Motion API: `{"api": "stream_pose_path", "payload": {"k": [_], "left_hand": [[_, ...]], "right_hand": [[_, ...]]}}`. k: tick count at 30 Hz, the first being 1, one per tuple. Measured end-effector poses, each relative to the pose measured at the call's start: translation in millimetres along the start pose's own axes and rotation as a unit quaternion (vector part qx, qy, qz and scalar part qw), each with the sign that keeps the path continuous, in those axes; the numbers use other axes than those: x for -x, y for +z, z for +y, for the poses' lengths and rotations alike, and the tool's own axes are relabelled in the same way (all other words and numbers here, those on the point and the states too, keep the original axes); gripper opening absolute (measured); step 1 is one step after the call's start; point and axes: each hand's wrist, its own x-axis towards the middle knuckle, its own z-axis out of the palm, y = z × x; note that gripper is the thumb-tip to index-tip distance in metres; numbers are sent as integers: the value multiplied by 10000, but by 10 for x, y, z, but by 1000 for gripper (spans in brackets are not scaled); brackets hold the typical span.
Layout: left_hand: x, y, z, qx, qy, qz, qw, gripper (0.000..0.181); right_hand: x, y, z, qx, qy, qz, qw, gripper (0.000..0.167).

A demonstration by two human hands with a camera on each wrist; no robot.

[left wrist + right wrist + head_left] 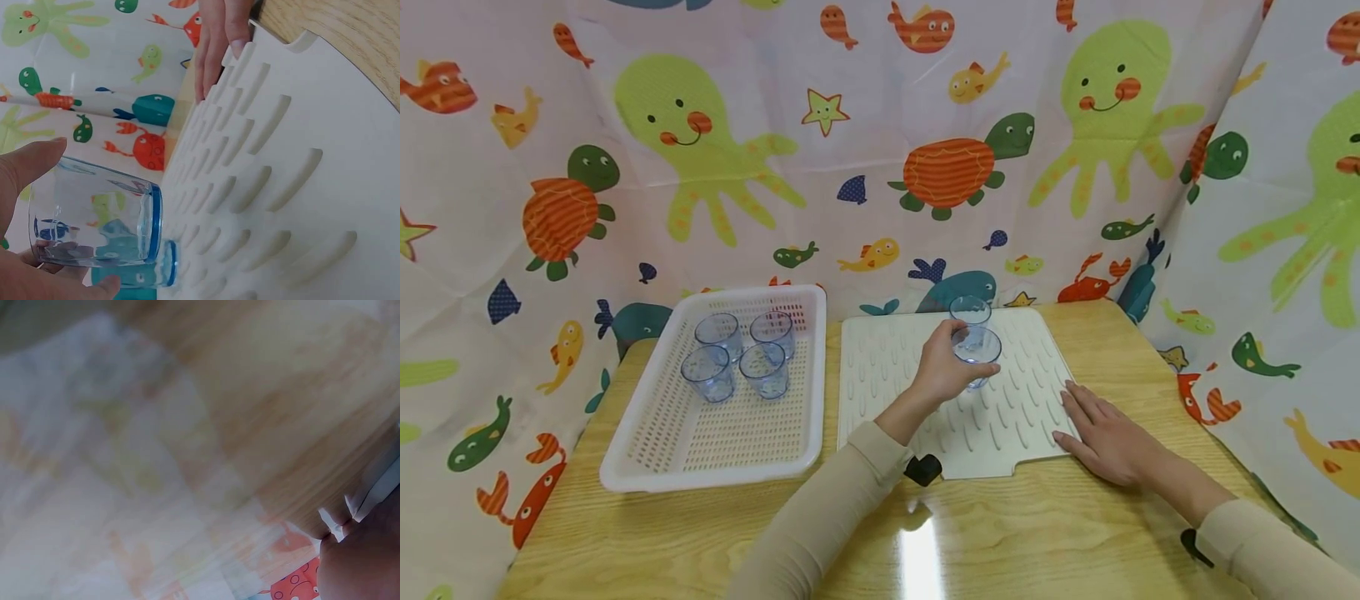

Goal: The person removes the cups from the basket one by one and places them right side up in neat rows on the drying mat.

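Observation:
My left hand [942, 367] grips a clear bluish drinking glass [979, 348] by its rim and side, fingers on one side and thumb on the other. That glass is upright, above or on a white ridged draining mat [880, 367]; in the left wrist view its blue base looks just off the ridges. Right behind it a second glass [970, 308] stands at the mat's far side. With fingers outstretched, my right hand [1108, 442] lies palm down at the mat's right edge, fingertips touching that edge. The right wrist view is mostly blurred.
To the left, a white perforated plastic basket [711, 482] holds several similar glasses [766, 372] in its far half. Mat and basket stand on a wooden table [1000, 542]. A curtain [865, 92] with sea-animal prints hangs behind and at both sides.

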Motion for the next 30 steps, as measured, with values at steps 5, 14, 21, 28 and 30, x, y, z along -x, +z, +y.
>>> {"api": "stream_pose_path", "payload": {"k": [5, 14, 21, 28, 30], "left_hand": [[-61, 110, -3, -36, -11, 55, 10000, 79], [-136, 304, -57, -150, -119, 92, 9998, 78], [-157, 363, -70, -161, -175, 148, 9996, 78], [-197, 423, -93, -256, -328, 256, 9988, 77], [-206, 432, -95, -248, -339, 261, 9988, 77]], "right_hand": [[-7, -7, 6, 28, 38, -16, 10000, 82], [-30, 33, 19, 13, 7, 42, 10000, 82], [-10, 13, 5, 14, -14, 51, 10000, 80], [12, -7, -12, 13, -6, 20, 10000, 80], [10, -9, -11, 11, -6, 26, 10000, 80]]}}
